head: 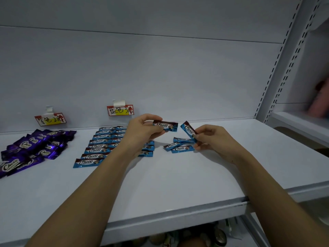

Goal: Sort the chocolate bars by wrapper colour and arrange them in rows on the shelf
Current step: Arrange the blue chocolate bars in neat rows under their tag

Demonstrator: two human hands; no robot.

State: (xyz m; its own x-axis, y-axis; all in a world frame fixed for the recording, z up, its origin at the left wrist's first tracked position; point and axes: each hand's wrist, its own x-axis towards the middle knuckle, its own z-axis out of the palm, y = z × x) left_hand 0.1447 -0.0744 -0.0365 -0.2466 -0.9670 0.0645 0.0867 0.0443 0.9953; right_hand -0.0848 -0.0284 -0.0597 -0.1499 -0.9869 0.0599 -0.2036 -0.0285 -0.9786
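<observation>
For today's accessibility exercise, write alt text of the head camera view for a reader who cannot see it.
A person's left hand and right hand each pinch a blue Choco bar above a white shelf. Below lie neat rows of blue bars, three loose blue bars and, far left, a heap of purple bars. Two handwritten labels hang on the back wall.

Pale back wall [160,72] meets a slotted white upright [284,59], dimly lit.
</observation>
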